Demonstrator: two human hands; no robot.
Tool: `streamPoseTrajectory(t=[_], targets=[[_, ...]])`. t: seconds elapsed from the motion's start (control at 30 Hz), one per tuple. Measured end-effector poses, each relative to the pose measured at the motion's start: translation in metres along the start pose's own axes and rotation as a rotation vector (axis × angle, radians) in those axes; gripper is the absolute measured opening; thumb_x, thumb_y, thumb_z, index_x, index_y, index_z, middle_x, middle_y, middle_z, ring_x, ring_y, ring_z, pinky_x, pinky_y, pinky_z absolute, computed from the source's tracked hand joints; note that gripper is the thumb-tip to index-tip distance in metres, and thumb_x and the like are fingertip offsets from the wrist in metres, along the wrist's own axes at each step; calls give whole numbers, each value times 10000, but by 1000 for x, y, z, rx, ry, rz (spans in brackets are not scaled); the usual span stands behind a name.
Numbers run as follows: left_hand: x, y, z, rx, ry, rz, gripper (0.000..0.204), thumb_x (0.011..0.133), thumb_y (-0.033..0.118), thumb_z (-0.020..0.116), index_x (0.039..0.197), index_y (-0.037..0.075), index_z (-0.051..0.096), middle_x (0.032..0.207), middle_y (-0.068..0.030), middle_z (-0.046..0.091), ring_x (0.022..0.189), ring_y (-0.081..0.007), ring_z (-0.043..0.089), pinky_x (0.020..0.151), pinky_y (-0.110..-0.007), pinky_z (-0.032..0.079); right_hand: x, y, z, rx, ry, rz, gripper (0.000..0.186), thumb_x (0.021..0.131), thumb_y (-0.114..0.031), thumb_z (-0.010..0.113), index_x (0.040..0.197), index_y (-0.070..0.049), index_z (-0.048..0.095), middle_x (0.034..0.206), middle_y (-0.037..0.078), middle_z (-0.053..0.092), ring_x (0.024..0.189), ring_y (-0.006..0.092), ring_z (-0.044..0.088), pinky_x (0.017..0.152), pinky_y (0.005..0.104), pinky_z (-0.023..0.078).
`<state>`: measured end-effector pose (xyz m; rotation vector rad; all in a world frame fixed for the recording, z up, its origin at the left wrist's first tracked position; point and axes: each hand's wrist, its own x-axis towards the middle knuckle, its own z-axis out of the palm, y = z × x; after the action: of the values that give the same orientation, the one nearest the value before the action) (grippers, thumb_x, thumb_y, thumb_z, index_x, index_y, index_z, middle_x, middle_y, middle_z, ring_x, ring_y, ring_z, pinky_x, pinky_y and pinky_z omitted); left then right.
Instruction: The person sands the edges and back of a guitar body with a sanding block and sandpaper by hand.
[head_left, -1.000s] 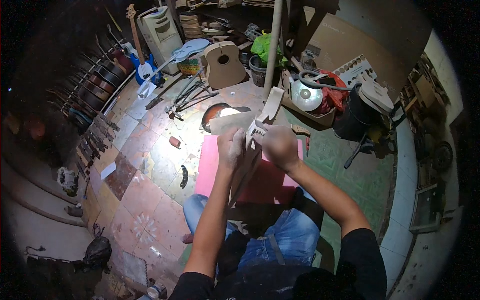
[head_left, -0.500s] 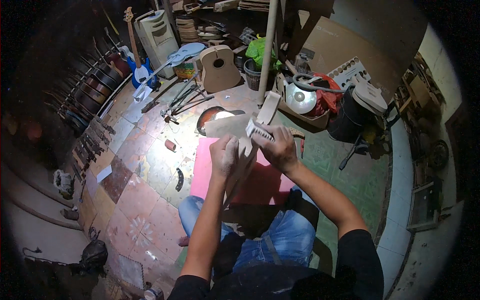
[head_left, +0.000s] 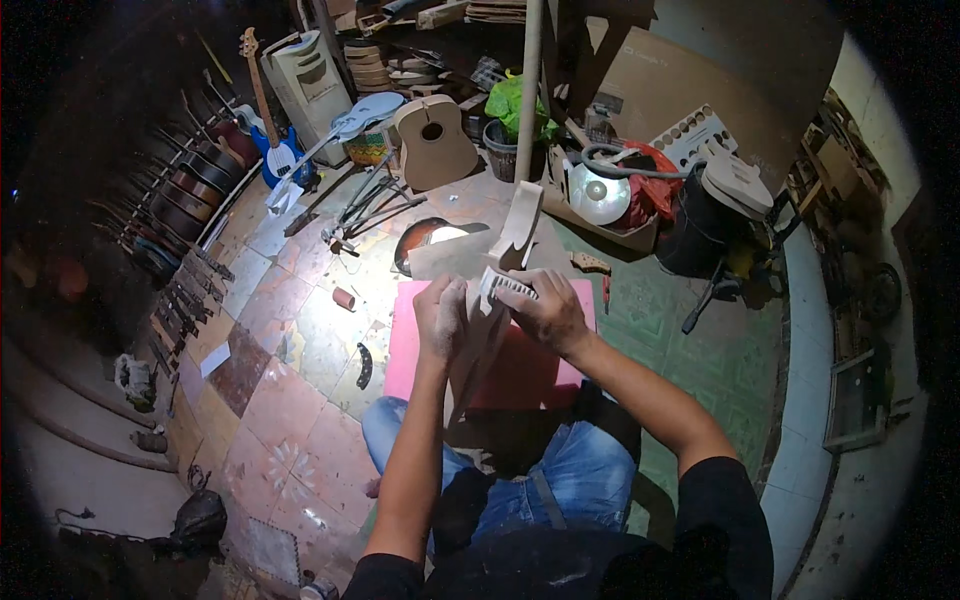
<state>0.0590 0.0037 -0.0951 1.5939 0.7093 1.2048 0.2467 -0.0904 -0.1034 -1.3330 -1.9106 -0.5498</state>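
Note:
A pale, unfinished wooden guitar neck (head_left: 522, 212) stands tilted in front of me, its headstock at the far end and its lower part running down between my knees. My left hand (head_left: 440, 312) is closed against the left side of the wood, fingertips hidden. In my right hand (head_left: 549, 309) is a whitish block with a ridged, comb-like side (head_left: 508, 287), closed in my fingers and lying against the neck just below the headstock. Pale dust coats both hands. Under the work lies a pink mat (head_left: 540, 375).
Left of the mat are a reddish-brown cylinder (head_left: 343, 298) and a curved dark piece (head_left: 364, 366) on the tiles. Beyond it lie a sunburst guitar body (head_left: 412, 240) and a small headstock-shaped wooden piece (head_left: 590, 262). A black bucket (head_left: 690, 240) stands far right; a pole (head_left: 530, 100) rises behind.
My right hand and the ridged block have slid nearer to me along the neck. The headstock has turned and shifted slightly left. My left hand stays closed at the wood.

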Motion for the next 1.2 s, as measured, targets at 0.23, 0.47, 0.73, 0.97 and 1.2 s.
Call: streamPoseTrajectory(t=[0.23,0.47,0.73,0.97,1.2], targets=[[-10,-18,-18,-50,45,21,407,949,420,516,841,29,537,801,-28,503,770,-122,442,705,-279,341,-4,-63,17,1024,1,972,455,856,-126,794,1254,-55,585,1125,186,681,998,280,690,890,388,538],[-24,-23,-25,-24,48,41,406,950,426,533,913,21,537,851,-35,522,816,-134,491,761,-274,392,14,-82,-3,718,-77,950,503,850,-141,820,1254,-15,549,1091,130,686,980,204,689,866,381,555],[-41,-21,-13,-66,142,6,458,966,414,461,858,-22,552,795,-107,555,739,-207,525,684,-357,420,7,-72,-13,903,-127,855,545,895,-109,786,1337,-5,484,1082,159,691,905,174,707,762,294,572],[-40,-20,-12,-38,94,76,373,1032,389,453,917,47,548,834,-56,564,763,-138,521,729,-278,422,2,-77,-30,980,-172,985,552,879,-125,802,1308,9,480,1103,160,682,901,182,703,764,315,576],[-40,-13,-7,-32,88,20,384,1029,390,457,909,39,559,842,-52,563,771,-136,513,734,-281,420,-3,-82,-27,776,-119,942,508,881,-94,791,1278,8,490,1172,163,649,1032,189,665,899,341,558]])
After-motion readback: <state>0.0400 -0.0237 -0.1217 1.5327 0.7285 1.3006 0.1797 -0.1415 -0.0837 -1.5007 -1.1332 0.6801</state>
